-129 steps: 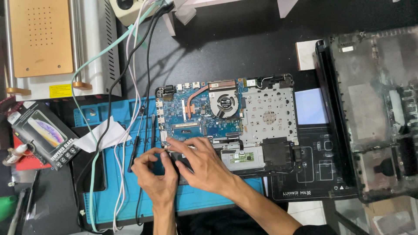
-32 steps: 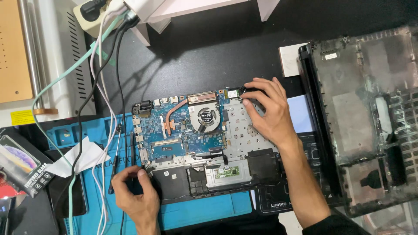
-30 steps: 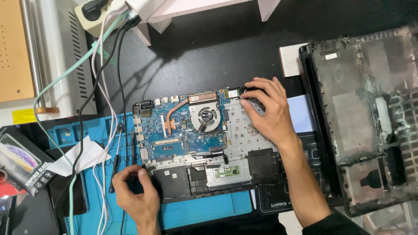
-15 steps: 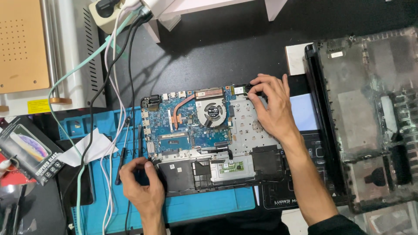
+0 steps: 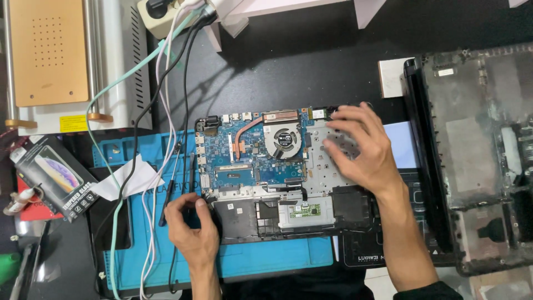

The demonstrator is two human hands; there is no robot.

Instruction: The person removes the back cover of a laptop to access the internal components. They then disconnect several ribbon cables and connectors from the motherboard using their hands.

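Left hand (image 5: 191, 233) curls on the opened laptop chassis (image 5: 277, 178) near corner; right hand (image 5: 361, 150) lies spread on its far edge. I judge it stiff, light, fragile: grip edges only.

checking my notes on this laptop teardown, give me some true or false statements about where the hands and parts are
1. The right hand lies on the upper right part of the opened laptop. True.
2. The left hand rests on the cooling fan. False: it is at the laptop's lower left corner, away from the fan.
3. The laptop sits partly on a blue mat. True.
4. The removed bottom cover lies left of the laptop. False: it lies to the right.
5. A copper heat pipe runs from the fan. True.
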